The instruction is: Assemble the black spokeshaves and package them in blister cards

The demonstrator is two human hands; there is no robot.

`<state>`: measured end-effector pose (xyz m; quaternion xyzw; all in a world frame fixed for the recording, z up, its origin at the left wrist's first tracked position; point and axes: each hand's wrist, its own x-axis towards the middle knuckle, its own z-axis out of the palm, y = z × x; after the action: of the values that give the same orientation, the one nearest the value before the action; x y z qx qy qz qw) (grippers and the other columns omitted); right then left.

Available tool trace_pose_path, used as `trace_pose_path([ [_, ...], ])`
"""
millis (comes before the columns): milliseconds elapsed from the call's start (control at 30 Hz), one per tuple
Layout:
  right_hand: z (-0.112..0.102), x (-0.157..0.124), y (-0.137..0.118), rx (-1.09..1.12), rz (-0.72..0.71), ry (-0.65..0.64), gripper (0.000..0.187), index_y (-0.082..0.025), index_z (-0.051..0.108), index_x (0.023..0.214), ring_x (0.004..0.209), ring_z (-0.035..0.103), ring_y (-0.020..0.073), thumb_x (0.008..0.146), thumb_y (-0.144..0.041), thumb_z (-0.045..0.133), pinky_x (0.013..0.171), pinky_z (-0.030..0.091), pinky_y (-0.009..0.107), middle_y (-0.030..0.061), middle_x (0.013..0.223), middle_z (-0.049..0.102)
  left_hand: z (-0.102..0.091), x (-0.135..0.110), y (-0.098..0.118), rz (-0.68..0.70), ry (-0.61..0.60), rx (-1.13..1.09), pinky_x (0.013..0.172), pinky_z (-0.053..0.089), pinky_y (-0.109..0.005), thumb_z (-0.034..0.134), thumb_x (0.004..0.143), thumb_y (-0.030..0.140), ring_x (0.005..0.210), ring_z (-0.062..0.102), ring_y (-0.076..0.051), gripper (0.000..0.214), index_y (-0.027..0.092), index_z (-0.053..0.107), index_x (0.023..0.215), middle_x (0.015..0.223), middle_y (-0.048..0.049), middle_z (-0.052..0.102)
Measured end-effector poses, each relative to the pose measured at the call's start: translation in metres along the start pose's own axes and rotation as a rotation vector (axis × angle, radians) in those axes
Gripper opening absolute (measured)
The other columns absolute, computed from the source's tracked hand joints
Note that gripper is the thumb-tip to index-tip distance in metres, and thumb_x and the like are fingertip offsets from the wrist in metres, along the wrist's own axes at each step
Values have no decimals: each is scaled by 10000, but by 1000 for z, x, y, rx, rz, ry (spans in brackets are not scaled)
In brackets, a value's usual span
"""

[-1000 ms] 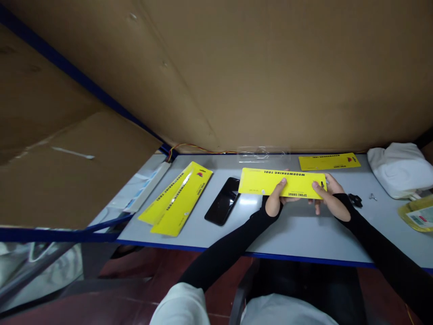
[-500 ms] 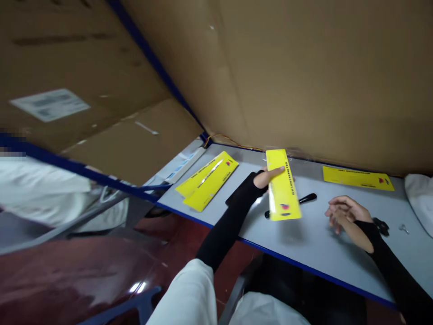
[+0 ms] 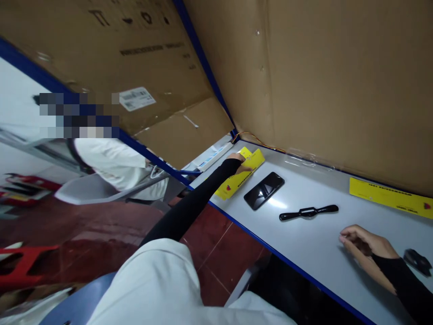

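My left hand [image 3: 241, 163] reaches to the far left of the table and is closed on a yellow printed card [image 3: 248, 174], which lies over other yellow cards [image 3: 221, 192]. Its fingertips are partly hidden. My right hand [image 3: 368, 243] hovers over the right part of the table, fingers loosely curled, with nothing visible in it. To its left lies a black spokeshave body [image 3: 308, 212] with two handles and a slot in the middle. Beside my right wrist is a small black part [image 3: 417, 262], its details unclear.
A black phone [image 3: 264, 190] lies between the cards and the spokeshave body. Another yellow card [image 3: 392, 196] rests along the back edge, near clear plastic film [image 3: 309, 158]. Cardboard walls [image 3: 321, 81] enclose the back and left. A person in white [image 3: 115, 158] sits beyond the left partition.
My left hand has carried the yellow card leftward onto the other cards, uncovering the phone and spokeshave body. My view has turned left. My right hand stays over the table's right side.
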<state>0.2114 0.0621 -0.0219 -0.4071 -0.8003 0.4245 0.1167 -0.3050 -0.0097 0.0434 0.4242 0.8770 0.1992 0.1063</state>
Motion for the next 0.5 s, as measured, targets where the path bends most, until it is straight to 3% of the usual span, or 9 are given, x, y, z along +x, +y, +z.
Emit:
trace_pose_path([
  [100, -1, -1, -21, -22, -22, 37, 337, -286, 720, 837, 589, 634, 196, 843, -611, 630, 531, 486, 283, 22, 690, 714, 3, -2, 4, 71, -52, 300, 1040, 498, -474, 806, 718, 712, 1207, 666, -423, 595, 160, 794, 940, 1275, -229, 712],
  [167, -3, -3, -27, -28, -56, 70, 340, -278, 712, 828, 588, 622, 185, 870, -599, 609, 530, 473, 275, 18, 692, 707, 4, -1, 7, 105, -50, 422, 1043, 483, -495, 727, 779, 762, 1231, 632, -433, 695, 148, 786, 1099, 1357, -255, 670],
  [267, -6, -4, -28, -42, -86, 112, 318, -269, 698, 826, 547, 564, 162, 903, -555, 582, 530, 448, 276, 10, 686, 699, 11, 7, 24, 192, 40, 404, 1124, 392, -561, 669, 843, 745, 1333, 519, -460, 735, 117, 741, 1221, 1374, -285, 649],
  [400, -10, 0, -26, -84, -105, 205, 341, -260, 682, 811, 513, 514, 157, 904, -574, 584, 523, 424, 288, 9, 642, 678, 48, 23, 90, 398, 65, 95, 1199, 289, -598, 667, 890, 622, 1349, 480, -431, 619, 116, 717, 1244, 1354, -272, 655],
  [500, -14, 5, -23, -100, -125, 256, 358, -255, 663, 790, 514, 521, 163, 915, -578, 570, 527, 431, 297, 17, 632, 681, 82, 28, 147, 491, 44, -231, 1209, 309, -557, 749, 832, 495, 1329, 501, -402, 470, 155, 740, 1156, 1298, -234, 681],
])
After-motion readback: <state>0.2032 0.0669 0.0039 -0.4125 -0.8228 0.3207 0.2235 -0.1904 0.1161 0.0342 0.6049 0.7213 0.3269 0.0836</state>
